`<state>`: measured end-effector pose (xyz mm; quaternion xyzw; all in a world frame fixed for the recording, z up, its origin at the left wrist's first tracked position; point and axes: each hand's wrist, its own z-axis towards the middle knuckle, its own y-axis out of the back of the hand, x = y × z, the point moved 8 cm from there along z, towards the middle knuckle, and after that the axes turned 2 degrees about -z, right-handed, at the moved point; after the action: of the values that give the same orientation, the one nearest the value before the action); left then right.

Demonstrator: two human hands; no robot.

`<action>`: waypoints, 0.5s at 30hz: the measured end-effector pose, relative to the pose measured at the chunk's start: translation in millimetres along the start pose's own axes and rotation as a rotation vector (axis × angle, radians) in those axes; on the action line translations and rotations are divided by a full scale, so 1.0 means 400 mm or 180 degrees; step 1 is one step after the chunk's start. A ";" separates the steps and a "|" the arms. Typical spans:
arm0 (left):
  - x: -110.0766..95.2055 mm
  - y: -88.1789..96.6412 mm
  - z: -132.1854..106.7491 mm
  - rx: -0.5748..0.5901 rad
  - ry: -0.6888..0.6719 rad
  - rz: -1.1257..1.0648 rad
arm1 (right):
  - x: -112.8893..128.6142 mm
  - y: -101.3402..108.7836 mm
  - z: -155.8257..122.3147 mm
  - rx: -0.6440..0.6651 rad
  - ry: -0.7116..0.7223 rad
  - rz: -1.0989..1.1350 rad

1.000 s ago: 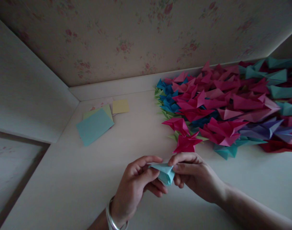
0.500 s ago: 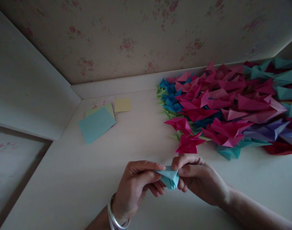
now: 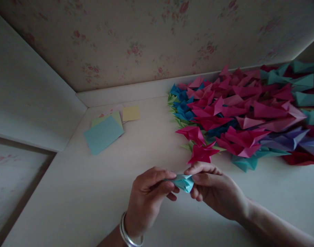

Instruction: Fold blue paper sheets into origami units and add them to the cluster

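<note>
A small light-blue folded paper piece (image 3: 184, 181) is held above the white table (image 3: 69, 192) between both my hands. My left hand (image 3: 149, 197), with silver bangles on the wrist, pinches its left side with thumb and fingers. My right hand (image 3: 215, 190) pinches its right side, fingers curled over the top. Most of the paper is hidden by the fingers. Just beyond my hands lies a pink folded paper shape (image 3: 201, 154) at the near edge of the pile.
A big pile of folded paper shapes (image 3: 249, 116), pink, blue, teal, purple and green, covers the table's back right. Flat sheets, a light-blue one (image 3: 102, 134) on top and a yellow one (image 3: 131, 113), lie at the back left near the floral wall (image 3: 146, 37).
Both hands have closed in on the blue paper, so less of it shows now. The hands rose slightly and the left fingers moved over its left end.
</note>
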<state>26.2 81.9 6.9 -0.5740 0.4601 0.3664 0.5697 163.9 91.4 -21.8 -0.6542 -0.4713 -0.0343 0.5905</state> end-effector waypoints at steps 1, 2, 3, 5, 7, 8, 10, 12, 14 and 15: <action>-0.007 0.001 0.000 -0.0020 -0.0117 0.0211 | -0.001 0.000 0.000 0.0025 -0.0001 0.0015; -0.012 0.002 -0.001 -0.0034 -0.0199 0.0418 | -0.002 0.000 0.000 0.0059 0.0008 0.0019; -0.016 0.003 -0.002 -0.0052 -0.0265 0.0594 | -0.002 0.000 -0.001 0.0102 0.0043 -0.0011; -0.017 0.008 -0.004 -0.0106 -0.0289 0.0800 | 0.002 -0.003 -0.003 0.0194 0.0170 -0.0236; -0.012 0.013 -0.005 -0.0162 -0.0185 0.0818 | 0.011 -0.005 -0.006 0.0204 0.0358 -0.0724; -0.008 0.016 -0.006 -0.0179 -0.0105 0.0797 | 0.017 -0.004 -0.008 0.0141 0.0460 -0.1041; 0.002 0.020 -0.007 -0.0205 0.0056 0.0754 | 0.030 -0.002 -0.013 -0.0064 0.0642 -0.1700; 0.012 0.022 -0.009 -0.0203 0.0187 0.0773 | 0.042 -0.006 -0.019 -0.0198 0.0782 -0.2289; 0.022 0.022 -0.009 -0.0182 0.0298 0.0907 | 0.049 -0.015 -0.025 -0.0223 0.0900 -0.2747; 0.026 0.022 -0.009 -0.0165 0.0341 0.0993 | 0.053 -0.018 -0.027 -0.0236 0.0970 -0.2939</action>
<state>20.7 77.8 -5.4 -0.5288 0.5638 0.4310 0.4656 176.4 94.0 -0.5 -0.3850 -0.6189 -0.4048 0.5522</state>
